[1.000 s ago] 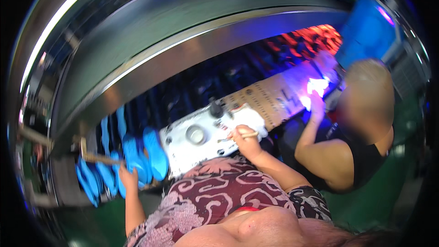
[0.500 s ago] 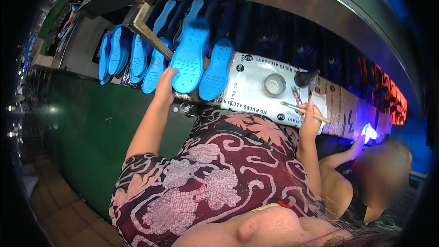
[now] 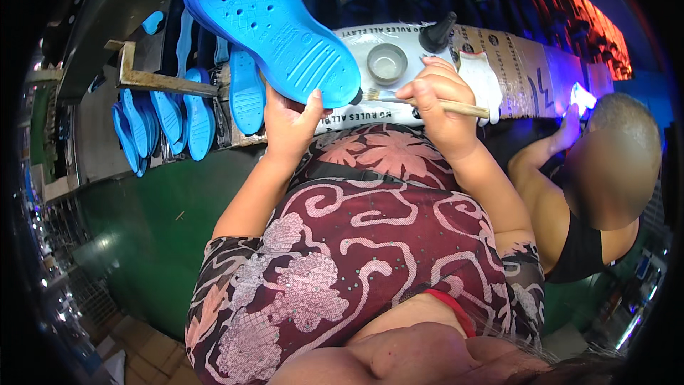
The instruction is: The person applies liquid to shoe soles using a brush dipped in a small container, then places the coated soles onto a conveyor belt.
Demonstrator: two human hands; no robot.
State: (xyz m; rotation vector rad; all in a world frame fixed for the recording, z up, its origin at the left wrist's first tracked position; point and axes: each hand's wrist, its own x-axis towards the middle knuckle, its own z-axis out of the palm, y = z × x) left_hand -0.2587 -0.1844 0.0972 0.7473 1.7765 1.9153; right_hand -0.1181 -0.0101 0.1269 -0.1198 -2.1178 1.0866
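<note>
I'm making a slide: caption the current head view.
Left hand holds a blue perforated shoe sole; right hand holds a wooden-handled brush near a round grey bowl.

Footwear workshop | many blue shoe soles (image 3: 274,28) | brush (image 3: 459,107) | small pot (image 3: 387,64) | co-worker (image 3: 573,239) along the same worktop (image 3: 531,89)

The sole (image 3: 285,39) is left of the bowl (image 3: 387,78), the bottle (image 3: 437,33) right.

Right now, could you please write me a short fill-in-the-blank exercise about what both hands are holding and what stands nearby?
The left hand holds a sole coloured ____.
The right hand holds a wooden-handled ____.
In the picture, the round cup stands to the ____ of the black pointed object.
Missing words: blue; brush; left.
</note>
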